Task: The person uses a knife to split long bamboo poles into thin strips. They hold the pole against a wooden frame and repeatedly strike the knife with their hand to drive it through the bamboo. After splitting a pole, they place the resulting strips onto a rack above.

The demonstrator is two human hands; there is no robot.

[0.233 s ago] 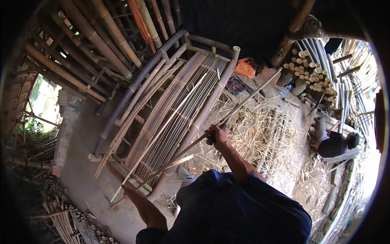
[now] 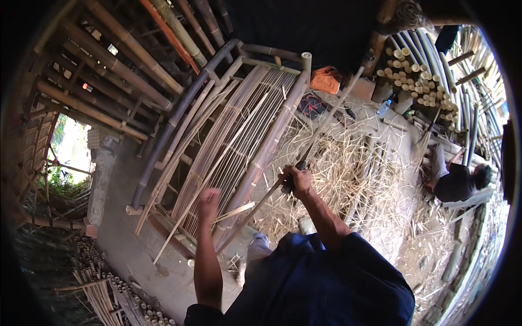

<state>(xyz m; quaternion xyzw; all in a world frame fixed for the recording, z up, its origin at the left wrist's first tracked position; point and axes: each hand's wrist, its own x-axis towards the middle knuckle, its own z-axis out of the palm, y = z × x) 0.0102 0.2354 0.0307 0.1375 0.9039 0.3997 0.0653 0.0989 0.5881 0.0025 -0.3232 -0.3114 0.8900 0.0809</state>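
Note:
My right hand point(image 2: 300, 183) is closed around a dark-handled tool whose kind I cannot make out. A long bamboo strip point(image 2: 333, 112) runs beside that hand, slanting from the far right down toward the near left. My left hand point(image 2: 208, 200), smeared by motion, is raised over the near part of a bamboo bench point(image 2: 260, 158), left of the long strip and apart from it. Its fingers are too blurred to read. Thin dark slats point(image 2: 239, 142) fill the bench seat, with loose pale strips point(image 2: 215, 169) lying along them.
Bamboo shavings point(image 2: 340, 163) litter the floor to the right of the bench. Beyond them are an orange bag point(image 2: 325, 80), a plastic bottle point(image 2: 384, 107) and stacked bamboo poles point(image 2: 416, 81). Another person point(image 2: 455, 182) sits at the far right. Cut bamboo point(image 2: 125, 296) lies at the lower left.
My left hand has come off the lower end of the long strip and moved up and to the right, over the bench. The right hand keeps its hold. The whole view has shifted slightly.

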